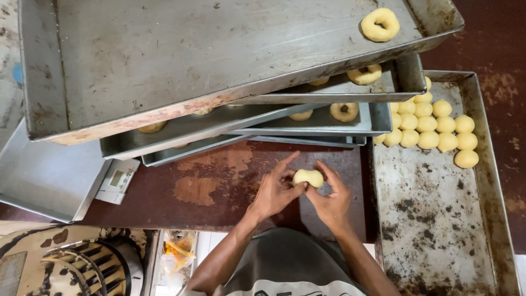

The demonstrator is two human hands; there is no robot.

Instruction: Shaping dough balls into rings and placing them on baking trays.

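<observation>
A large, scratched metal tray [164, 60] is seen at the top, tilted across a stack of trays [307, 118] beneath it, and a single ring of dough [379, 24] is carried near its far right corner. More dough rings [344, 111] are glimpsed on the lower trays of the stack, partly hidden by the ones above. To the right, another worn, stained tray [438, 219] is laid flat, and a cluster of round dough balls [433, 125] is packed together at its upper end, with the rest of its surface left bare. The stack and the hands are set over a dark reddish-brown table [213, 192], on which a small white digital scale [116, 181] is placed just beside the left edge of the stack. Above the table, well below the stacked trays, a piece of dough [308, 177] is held between both hands; it is oblong, with its long axis lying left to right and a slight dent at its middle. It is pinched at its left end by the fingertips of the left hand [274, 192] and at its right end by those of the right hand [331, 197], the remaining fingers being loosely curled.
</observation>
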